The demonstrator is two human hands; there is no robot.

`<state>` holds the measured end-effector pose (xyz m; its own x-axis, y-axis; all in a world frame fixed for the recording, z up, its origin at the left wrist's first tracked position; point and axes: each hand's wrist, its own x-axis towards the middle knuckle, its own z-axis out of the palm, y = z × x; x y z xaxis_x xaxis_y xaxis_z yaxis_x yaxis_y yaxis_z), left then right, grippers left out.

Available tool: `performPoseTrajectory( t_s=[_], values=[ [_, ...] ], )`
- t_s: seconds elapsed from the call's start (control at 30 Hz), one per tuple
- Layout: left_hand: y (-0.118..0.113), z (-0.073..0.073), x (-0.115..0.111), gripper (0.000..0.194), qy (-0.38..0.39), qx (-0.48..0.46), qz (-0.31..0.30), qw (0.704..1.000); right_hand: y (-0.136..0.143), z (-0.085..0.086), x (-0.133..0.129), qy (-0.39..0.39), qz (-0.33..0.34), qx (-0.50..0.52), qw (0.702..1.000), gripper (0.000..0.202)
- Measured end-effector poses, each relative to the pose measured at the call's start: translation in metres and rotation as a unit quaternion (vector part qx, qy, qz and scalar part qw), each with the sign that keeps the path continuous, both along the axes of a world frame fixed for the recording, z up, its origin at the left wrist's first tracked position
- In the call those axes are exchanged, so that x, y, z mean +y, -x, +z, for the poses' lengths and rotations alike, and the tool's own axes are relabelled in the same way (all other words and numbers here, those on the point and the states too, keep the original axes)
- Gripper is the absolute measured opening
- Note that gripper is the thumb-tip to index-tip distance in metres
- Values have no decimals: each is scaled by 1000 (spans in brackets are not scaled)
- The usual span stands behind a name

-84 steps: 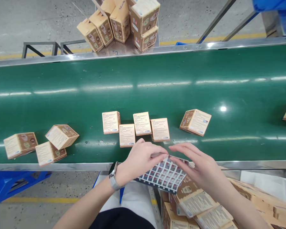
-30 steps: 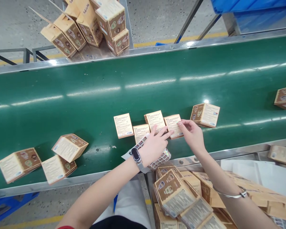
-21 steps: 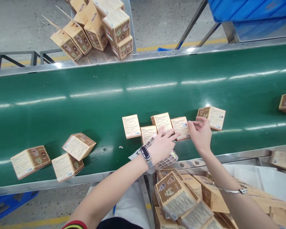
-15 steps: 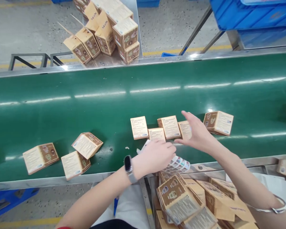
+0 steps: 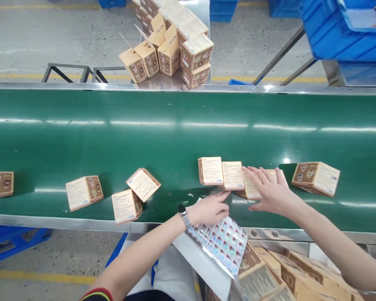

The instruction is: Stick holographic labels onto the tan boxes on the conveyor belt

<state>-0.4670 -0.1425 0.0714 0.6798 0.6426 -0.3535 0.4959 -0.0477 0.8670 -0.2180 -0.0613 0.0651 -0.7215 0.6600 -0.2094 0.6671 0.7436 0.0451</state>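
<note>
My left hand (image 5: 209,209) is closed on a sheet of small shiny stickers (image 5: 224,242), its index finger stretched towards the row of boxes. White paper (image 5: 202,261) shows beneath the sheet, which slopes over the near edge of the belt. With fingers spread, my right hand (image 5: 271,193) lies over the right end of the row, partly hiding a small brown carton (image 5: 252,188) and another beside it. Two more cartons, one at the left end (image 5: 210,171) and one in the middle (image 5: 233,175), lie with printed cream faces up.
The green conveyor belt (image 5: 113,146) runs across, with loose cartons to the left (image 5: 84,192) and right (image 5: 316,177). More cartons (image 5: 260,282) are piled below the near rail. Cartons (image 5: 169,54) stand on a far table. Blue crates (image 5: 329,33) are at upper right.
My right hand has come down over the cartons with its fingers spread. The sticker sheet now shows more of its face below my left hand. The view has shifted, and the row sits closer together.
</note>
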Motion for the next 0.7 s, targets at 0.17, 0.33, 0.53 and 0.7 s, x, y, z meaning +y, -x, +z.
performPoseTrajectory(
  t_s=[0.17,0.33,0.53,0.7],
  values=[
    [17,9,2,28,33,-12,-3,999,3,-7,9,-25,-62,-17,998,120],
    [61,38,-40,27,87,44,39,994,-1,-11,34,29,-86,-14,996,105],
    [130,63,-125,27,213,89,249,940,16,-11,42,86,-68,39,993,96],
    [166,59,-152,29,224,105,350,904,46,-11,40,85,-74,22,993,91]
  ],
)
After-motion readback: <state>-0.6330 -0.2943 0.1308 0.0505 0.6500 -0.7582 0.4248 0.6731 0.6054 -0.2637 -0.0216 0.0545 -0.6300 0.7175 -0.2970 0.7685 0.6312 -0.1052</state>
